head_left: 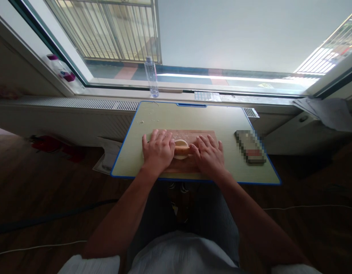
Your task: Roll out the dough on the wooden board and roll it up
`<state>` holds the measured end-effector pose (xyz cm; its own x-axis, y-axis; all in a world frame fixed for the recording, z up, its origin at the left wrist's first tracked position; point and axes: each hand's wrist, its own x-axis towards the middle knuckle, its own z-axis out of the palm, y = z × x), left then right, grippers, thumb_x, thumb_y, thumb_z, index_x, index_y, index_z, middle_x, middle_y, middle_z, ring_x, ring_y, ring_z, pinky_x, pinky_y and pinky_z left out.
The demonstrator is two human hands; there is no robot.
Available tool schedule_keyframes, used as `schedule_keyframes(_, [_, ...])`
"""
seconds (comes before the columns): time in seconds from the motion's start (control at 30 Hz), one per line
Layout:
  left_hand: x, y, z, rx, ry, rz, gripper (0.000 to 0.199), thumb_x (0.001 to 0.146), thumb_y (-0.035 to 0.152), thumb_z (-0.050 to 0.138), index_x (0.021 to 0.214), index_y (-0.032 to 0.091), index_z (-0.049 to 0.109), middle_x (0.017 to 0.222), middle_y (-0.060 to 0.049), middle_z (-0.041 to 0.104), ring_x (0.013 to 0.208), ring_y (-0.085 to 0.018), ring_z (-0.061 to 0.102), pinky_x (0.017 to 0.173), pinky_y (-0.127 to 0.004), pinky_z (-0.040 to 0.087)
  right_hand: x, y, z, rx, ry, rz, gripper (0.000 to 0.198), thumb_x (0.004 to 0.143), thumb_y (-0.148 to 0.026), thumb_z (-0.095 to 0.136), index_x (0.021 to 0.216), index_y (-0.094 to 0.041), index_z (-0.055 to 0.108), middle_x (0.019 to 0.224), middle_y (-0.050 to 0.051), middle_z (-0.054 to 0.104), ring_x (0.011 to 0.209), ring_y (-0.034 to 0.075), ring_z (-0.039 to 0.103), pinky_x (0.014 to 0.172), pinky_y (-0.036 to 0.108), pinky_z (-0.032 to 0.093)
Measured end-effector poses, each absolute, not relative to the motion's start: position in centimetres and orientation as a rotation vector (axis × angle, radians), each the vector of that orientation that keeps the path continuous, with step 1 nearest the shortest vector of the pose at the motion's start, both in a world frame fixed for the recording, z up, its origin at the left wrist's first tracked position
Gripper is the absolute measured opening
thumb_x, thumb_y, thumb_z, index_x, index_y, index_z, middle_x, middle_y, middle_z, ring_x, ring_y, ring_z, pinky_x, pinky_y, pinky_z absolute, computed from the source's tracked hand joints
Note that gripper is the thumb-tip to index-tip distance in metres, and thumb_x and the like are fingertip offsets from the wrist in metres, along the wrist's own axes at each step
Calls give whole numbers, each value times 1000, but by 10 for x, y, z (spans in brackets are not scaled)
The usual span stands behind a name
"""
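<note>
A wooden rolling pin [182,150] lies crosswise over a round, pale piece of dough [181,143] on a brown wooden board [183,166]. My left hand [159,150] rests palm down over the pin's left end, fingers stretched forward and apart. Over the right end lies my right hand [208,154], also flat with its fingers spread. Both thumbs point inward beside the dough. The palms hide the ends of the pin, and only its middle shows. White flour dusts the board behind the dough.
The board sits on a pale table [230,121] with a blue edge. A pixelated phone-like object [250,147] lies at its right. Dough crumbs [141,122] dot its far left. A clear bottle [151,77] stands on the windowsill behind, and another bottle [62,69] leans farther left.
</note>
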<state>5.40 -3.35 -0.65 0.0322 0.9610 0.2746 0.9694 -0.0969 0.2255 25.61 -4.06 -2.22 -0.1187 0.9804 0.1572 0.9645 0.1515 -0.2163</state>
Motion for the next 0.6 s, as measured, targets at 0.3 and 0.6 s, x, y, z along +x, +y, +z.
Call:
schedule_keyframes(0.3, [55, 2, -2, -2257, -2214, -406, 52, 108, 42, 38, 148, 33, 70, 163, -8, 61, 153, -34, 49, 130, -70, 25, 254, -12, -14, -1905, -2191, -2, 59, 116, -55, 31, 152, -22, 65, 165, 9, 58, 159, 41, 37, 128, 67, 27])
schedule_keyframes(0.6, [56, 41, 7, -2306, -2359, -174, 57, 106, 44, 34, 154, 34, 63, 169, -6, 54, 155, -35, 44, 130, -70, 26, 253, 20, -12, -2024, -2202, 144, 61, 113, -55, 32, 157, -26, 61, 171, 7, 50, 162, 39, 34, 129, 67, 26])
